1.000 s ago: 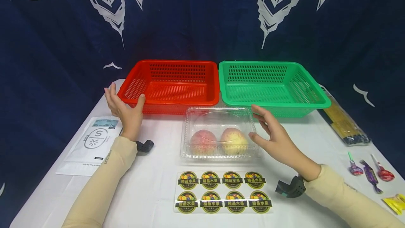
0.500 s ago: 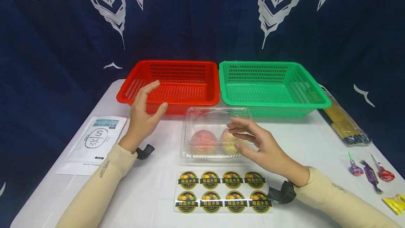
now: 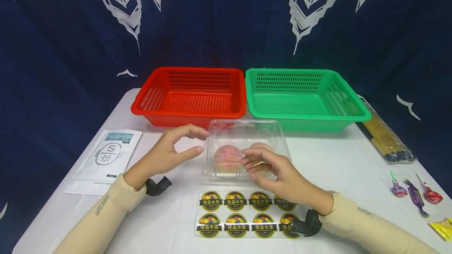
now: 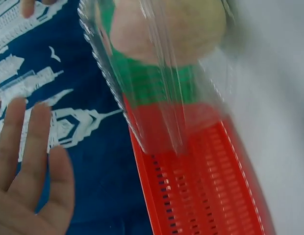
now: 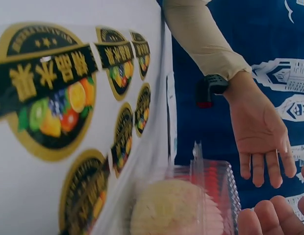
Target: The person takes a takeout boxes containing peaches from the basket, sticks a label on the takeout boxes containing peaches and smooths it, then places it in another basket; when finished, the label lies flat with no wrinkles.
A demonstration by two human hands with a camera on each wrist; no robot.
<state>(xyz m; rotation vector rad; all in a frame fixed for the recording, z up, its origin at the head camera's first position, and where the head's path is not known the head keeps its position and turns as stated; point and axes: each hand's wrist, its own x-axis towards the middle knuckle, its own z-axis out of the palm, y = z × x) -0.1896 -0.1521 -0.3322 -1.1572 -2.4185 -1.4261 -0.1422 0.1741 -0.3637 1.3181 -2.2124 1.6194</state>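
Note:
In the middle of the head view lies a clear plastic clamshell box (image 3: 247, 130) with its lid down. Inside are two round pink and yellow fruits that look like peaches; the left one (image 3: 227, 156) shows well, while my right hand partly covers the other. My left hand (image 3: 166, 154) is beside the box's left edge, fingers loosely bent and holding nothing. Over the front right of the box hovers my right hand (image 3: 279, 173), also holding nothing, its fingers relaxed. The left wrist view shows my left hand (image 4: 32, 181) apart from the box.
A sheet of round fruit stickers (image 3: 248, 214) lies in front of the box. Behind stand a red basket (image 3: 190, 115) and a green basket (image 3: 307, 117). A white pouch (image 3: 106, 156) is at left; at right are a bagged bundle (image 3: 388, 136), lollipops (image 3: 432, 196) and wrapped candies (image 3: 416, 198).
My left hand has come down and right, from beside the red basket to the box's left edge. My right hand has moved left and down over the box's front. The box has not moved.

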